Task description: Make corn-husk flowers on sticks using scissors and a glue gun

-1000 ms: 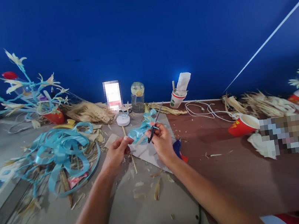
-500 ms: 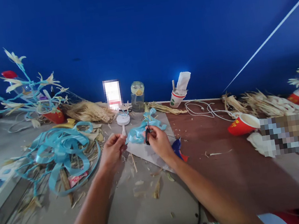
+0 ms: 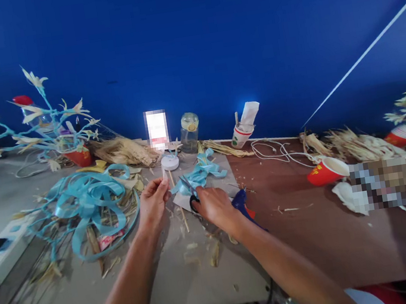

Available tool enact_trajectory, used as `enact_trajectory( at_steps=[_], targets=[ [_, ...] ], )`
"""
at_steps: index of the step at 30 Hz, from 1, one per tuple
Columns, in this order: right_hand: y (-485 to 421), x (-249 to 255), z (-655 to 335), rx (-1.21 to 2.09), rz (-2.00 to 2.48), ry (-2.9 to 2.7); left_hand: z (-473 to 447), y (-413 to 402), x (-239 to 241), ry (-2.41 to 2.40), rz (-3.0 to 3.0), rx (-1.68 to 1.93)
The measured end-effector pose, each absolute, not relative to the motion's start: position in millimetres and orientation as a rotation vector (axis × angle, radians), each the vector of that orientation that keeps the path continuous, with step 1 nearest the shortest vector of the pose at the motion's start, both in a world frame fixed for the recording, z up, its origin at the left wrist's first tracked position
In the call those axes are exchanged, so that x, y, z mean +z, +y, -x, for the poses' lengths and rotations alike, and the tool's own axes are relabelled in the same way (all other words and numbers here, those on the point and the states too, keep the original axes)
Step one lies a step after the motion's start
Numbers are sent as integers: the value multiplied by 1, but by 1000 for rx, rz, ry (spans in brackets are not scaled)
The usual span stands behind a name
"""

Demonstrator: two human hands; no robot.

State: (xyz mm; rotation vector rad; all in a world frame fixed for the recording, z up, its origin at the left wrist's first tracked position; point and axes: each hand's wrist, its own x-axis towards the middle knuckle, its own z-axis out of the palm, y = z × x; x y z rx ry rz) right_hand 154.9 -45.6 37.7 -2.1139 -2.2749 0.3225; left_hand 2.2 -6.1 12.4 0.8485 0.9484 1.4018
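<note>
My left hand is closed in a pinch on a small pale husk strip, which stands up from the fingertips. My right hand grips a pair of scissors by the black handles, blades tilted up and to the left. Behind the scissors a heap of light-blue ribbon lies over a pale sheet. A thin stick rests on the table between my hands. Beside my right wrist is a blue glue gun with an orange trigger, partly covered by my arm.
Coiled blue ribbon and dried husks spread to my left, near a power strip. Blue-stemmed husk flowers stand behind. At the back are a glass jar and a paper cup. A red cup lies tipped at right.
My right hand has moved slightly down and left, and the scissors have swung from upright to leaning left. The left hand keeps its pinch on the husk strip. The view has shifted a little.
</note>
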Motion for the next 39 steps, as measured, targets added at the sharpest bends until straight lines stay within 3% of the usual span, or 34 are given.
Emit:
enact_trajectory(
  at_steps=[14, 17, 21, 30, 39],
  targets=[
    [-42, 71, -150, 468, 2081, -2466, -10, -11, 14, 1034, -962, 1347],
    [-37, 69, -150, 512, 1896, -2195, -13, -13, 16, 1054, -968, 1288],
    [-27, 59, -146, 810, 1560, -1759, -15, -15, 17, 1014, -1016, 1249],
    [-10, 38, -146, 1131, 1394, -1235, -15, -16, 15, 962, -1073, 1196],
    [-27, 40, -174, 1016, 1734, -1809, -11, -13, 15, 1101, -1110, 1321]
  ],
)
